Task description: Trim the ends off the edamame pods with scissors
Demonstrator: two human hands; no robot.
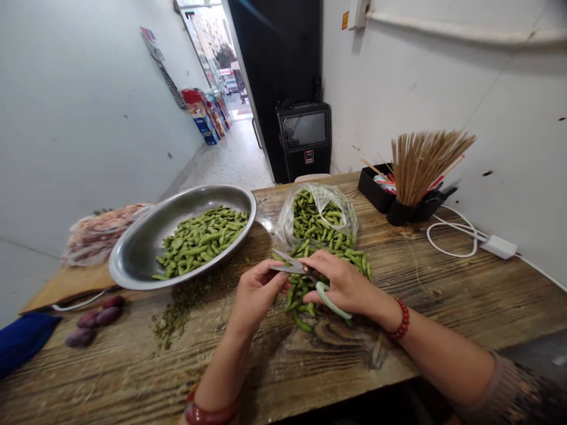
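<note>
My right hand (pixel 343 283) is wrapped round a pair of scissors (pixel 325 298) with pale green handles. Their blades are parted and point left, over the fingers of my left hand (pixel 259 292). The thumb and fingertips of that hand are pinched on what looks like an edamame pod, mostly hidden by the fingers and blades. Beneath both hands lies a loose heap of edamame pods (pixel 302 323), spilling from a clear plastic bag (pixel 349 215) full of more pods. To the left, a wide steel basin (pixel 146 242) holds many green pods and sits tilted.
Small green trimmings (pixel 177 313) lie below the basin on the wooden table (pixel 283 378). Farther left are several purple-red round items (pixel 95 319), a blue cloth (pixel 26 342) and bagged pinkish food (pixel 100 230). Bamboo skewers (pixel 420 165), a black box (pixel 374 189) and a white cable (pixel 452 236) stand right.
</note>
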